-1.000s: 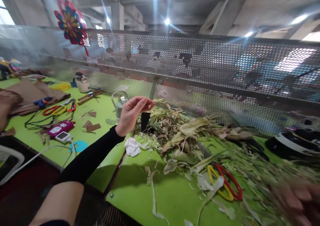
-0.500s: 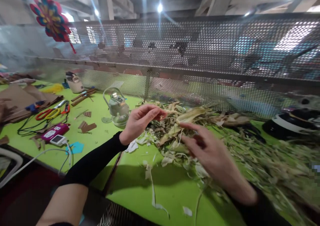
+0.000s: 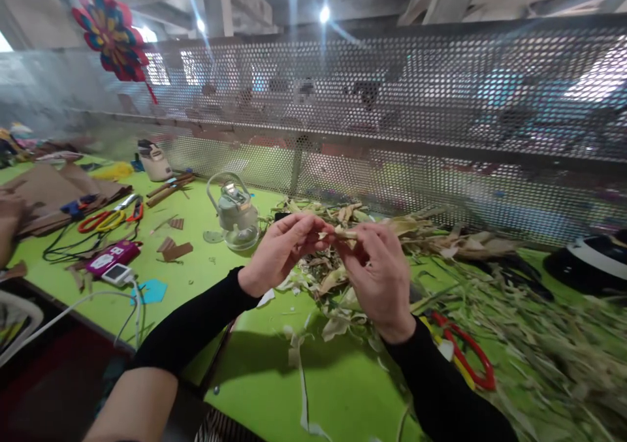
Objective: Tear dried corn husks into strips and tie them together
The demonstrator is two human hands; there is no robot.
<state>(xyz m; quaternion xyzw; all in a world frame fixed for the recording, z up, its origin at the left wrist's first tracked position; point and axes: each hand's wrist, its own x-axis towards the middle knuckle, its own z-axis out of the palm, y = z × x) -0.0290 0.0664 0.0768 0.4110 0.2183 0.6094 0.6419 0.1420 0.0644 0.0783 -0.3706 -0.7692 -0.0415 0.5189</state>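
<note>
Above a pile of dry corn husks point(image 3: 337, 328), my two hands meet at the fingertips. My left hand point(image 3: 281, 252) is closed in a pinch on one end of a small, pale strip of corn husk point(image 3: 345, 233). My right hand point(image 3: 379, 279) pinches the other end, its fingers curled. The fingers partly hide the strip. Beside my right forearm lie scissors with red and yellow handles point(image 3: 477, 357), partly covered by the sleeve.
A clear lidded cup point(image 3: 238, 217) stands left of the pile on the green table point(image 3: 274, 377). Farther left are a purple power bank point(image 3: 112, 257) with cables, more scissors point(image 3: 110, 220) and brown sheets point(image 3: 53, 184). Behind runs a perforated metal screen point(image 3: 255, 148). Another person's hand point(image 3: 10, 220) shows at the left edge.
My right hand has moved left and up from the husks to meet my left hand, and now grips the strip too. The red and yellow scissors by the right forearm have come into view.
</note>
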